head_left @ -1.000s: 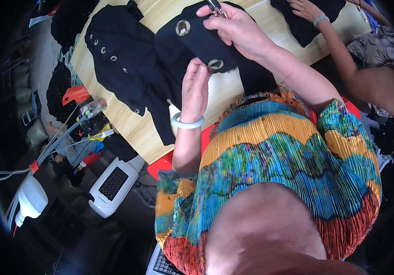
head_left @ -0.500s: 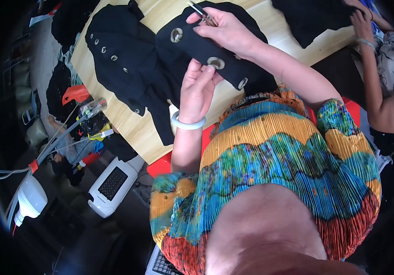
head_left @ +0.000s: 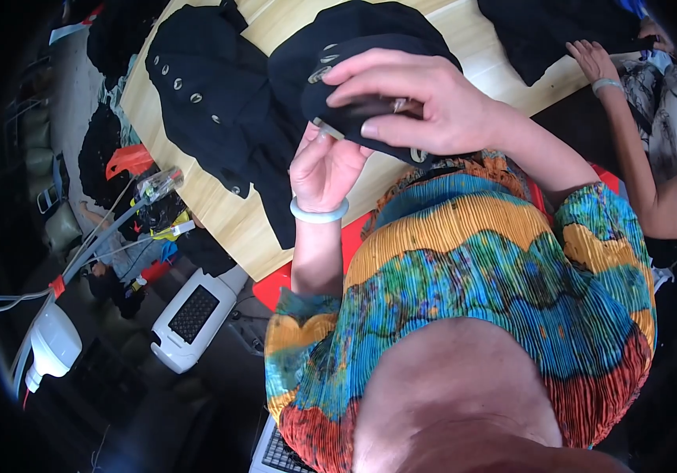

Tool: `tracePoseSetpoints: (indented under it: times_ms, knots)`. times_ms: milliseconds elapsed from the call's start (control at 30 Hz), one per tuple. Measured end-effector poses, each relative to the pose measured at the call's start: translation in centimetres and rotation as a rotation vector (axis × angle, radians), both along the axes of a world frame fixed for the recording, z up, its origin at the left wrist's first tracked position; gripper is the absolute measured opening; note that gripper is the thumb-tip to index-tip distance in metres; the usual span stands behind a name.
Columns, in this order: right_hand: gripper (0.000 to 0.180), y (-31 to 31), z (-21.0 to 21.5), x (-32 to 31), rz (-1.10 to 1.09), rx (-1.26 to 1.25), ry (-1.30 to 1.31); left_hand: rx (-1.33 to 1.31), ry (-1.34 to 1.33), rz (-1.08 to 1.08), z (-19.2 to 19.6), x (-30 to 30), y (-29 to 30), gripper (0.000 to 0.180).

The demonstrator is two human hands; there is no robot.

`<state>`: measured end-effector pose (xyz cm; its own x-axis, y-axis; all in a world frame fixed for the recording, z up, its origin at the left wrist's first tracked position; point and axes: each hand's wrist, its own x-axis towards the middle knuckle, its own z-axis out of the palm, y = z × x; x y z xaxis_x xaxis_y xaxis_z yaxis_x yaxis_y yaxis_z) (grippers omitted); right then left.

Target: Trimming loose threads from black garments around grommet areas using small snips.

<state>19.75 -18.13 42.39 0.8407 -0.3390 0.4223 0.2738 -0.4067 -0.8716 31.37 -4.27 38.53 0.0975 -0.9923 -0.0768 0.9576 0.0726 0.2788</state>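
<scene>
A black garment (head_left: 370,27) with large pale-rimmed round buttons lies over the table in front of me. My left hand (head_left: 329,167) is closed, pinching the garment's near edge beside a button (head_left: 328,128) that is seen nearly edge-on. Over the cloth, my right hand (head_left: 433,98) curls around a small dark two-pronged tool (head_left: 400,104). That tool is mostly hidden by the fingers and smeared by motion, so whether it is tweezers or thread snips I cannot tell. Another button (head_left: 319,74) shows just past my right fingertips, and one more (head_left: 419,155) sits below the thumb.
More black cloth with a row of smaller-looking buttons (head_left: 196,98) spreads to the left on the pale wooden table (head_left: 197,201). At the right, a co-worker's hand (head_left: 591,57) rests by another black cloth (head_left: 528,35). A bulb lamp (head_left: 56,340) and cables stand at the left.
My right hand has come down and nearer, turning so the tool now lies inside the fingers. The garment's edge is tilted up in my left hand. The co-worker's hands have shifted.
</scene>
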Motion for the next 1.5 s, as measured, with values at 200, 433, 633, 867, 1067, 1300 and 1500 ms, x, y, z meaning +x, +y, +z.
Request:
tracePoseSetpoints:
  times_ms: [200,433,633,867,1067,1300,1500]
  knots:
    - [0.025,0.4,-0.3,0.1,-0.088,-0.205,0.048,-0.038,-0.045,-0.054,-0.5,0.1,-0.3,0.040]
    - [0.014,0.0,0.5,0.7,-0.265,0.116,0.025,-0.041,-0.032,0.016,0.4,0.1,0.4,0.045]
    - [0.026,0.7,1.6,-1.5,-0.263,0.234,0.056,0.034,-0.079,0.104,0.9,-0.1,0.4,0.044]
    - [0.024,2.7,1.7,-2.9,-0.187,0.050,0.137,0.040,-0.136,0.142,1.2,-0.5,0.2,0.028]
    - [0.024,3.3,1.1,-2.6,-0.200,0.061,0.165,-0.017,-0.108,0.135,0.6,-1.1,0.1,0.028]
    - [0.024,3.2,1.0,-2.5,-0.237,0.007,0.138,-0.033,-0.075,0.127,0.4,-1.7,-0.1,0.021]
    - [0.023,3.1,1.3,-2.3,-0.247,-0.053,0.127,0.022,-0.034,0.133,0.5,-1.7,-0.1,0.018]
